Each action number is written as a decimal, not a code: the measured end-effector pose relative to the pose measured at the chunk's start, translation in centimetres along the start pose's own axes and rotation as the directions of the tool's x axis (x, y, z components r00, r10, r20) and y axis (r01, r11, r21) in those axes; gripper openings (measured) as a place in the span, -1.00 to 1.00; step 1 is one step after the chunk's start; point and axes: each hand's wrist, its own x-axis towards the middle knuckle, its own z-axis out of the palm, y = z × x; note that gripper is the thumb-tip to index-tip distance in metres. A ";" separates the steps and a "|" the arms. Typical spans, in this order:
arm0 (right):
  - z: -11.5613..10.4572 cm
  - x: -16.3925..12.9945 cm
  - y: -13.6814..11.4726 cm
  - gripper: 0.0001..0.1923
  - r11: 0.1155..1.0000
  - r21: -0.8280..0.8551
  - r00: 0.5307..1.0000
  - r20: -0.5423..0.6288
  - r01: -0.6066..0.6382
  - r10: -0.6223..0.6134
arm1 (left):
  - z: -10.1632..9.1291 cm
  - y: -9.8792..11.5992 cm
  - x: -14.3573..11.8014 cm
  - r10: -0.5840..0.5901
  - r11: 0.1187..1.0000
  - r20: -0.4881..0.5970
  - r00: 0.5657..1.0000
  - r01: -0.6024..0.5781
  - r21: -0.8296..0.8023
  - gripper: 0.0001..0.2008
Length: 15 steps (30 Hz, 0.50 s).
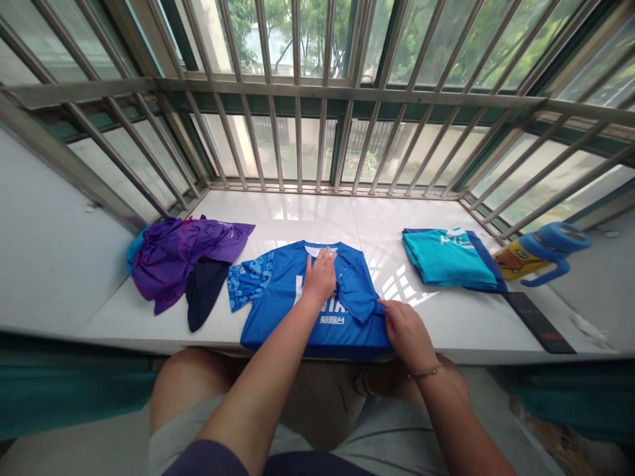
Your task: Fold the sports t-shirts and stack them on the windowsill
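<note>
Fingers of the left hand point(320, 276) lie flat and close together, palm down on the chest of the blue jersey point(278, 297), just below its white collar. Right hand point(407, 334) sits at the jersey's near right edge, fingers curled and pinched on the folded-over right sleeve, thumb side toward the fabric; a thin bracelet is on that wrist. Jersey is spread front up on the white window ledge point(307, 215), centre, near edge; the left sleeve with lighter pattern is still out flat to the left, the right side is folded in across the body. White lettering partly covered by the left forearm.

Left of it, touching or almost touching the sleeve: a dark navy garment point(203, 291), and a crumpled purple garment point(178, 254) with a bit of teal underneath. Right, well apart from the jersey: a folded teal shirt point(444, 258) with a blue border. Just beside that, far right, a blue bottle with handles point(543, 254) lying tilted, yellow cartoon print on it. A dark phone point(538, 322) lies flat on the near right ledge. Metal window bars point(297, 99) are behind, trees outside. Bare knees and grey shorts below the ledge.
</note>
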 end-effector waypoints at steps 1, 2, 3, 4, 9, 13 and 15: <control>0.2 -0.3 0.6 -0.59 0.999 -0.010 0.999 -0.009 -0.036 0.036 | -0.2 -0.1 -0.1 0.002 0.999 -0.048 0.999 -0.004 -0.043 -0.43; 0.3 -0.4 1.1 -0.58 0.998 -0.013 0.998 -0.008 -0.061 0.061 | -0.4 -0.2 -0.2 0.014 0.996 -0.084 0.996 -0.021 -0.085 -0.45; 0.5 -0.5 1.4 -0.58 0.997 -0.011 0.997 -0.001 -0.076 0.076 | -0.6 -0.2 -0.3 0.036 0.991 -0.106 0.994 -0.049 -0.125 -0.48; 0.6 -0.5 1.5 -0.58 0.996 -0.008 0.996 0.009 -0.084 0.084 | -0.8 -0.3 -0.4 0.065 0.984 -0.116 0.991 -0.083 -0.157 -0.51; 0.5 0.3 0.6 -0.60 0.999 0.028 0.997 0.062 -0.043 0.042 | -1.1 -0.1 -0.8 0.218 0.952 -0.048 0.975 -0.224 -0.209 -0.71; 0.4 0.6 0.5 -0.61 0.998 0.018 0.996 0.074 -0.054 0.053 | -1.0 0.3 -0.9 0.258 0.950 0.010 0.966 -0.252 -0.184 -0.72; 0.5 0.4 1.1 -0.60 0.995 -0.011 0.994 0.044 -0.099 0.100 | -0.9 0.3 -0.9 0.262 0.952 0.019 0.965 -0.255 -0.172 -0.72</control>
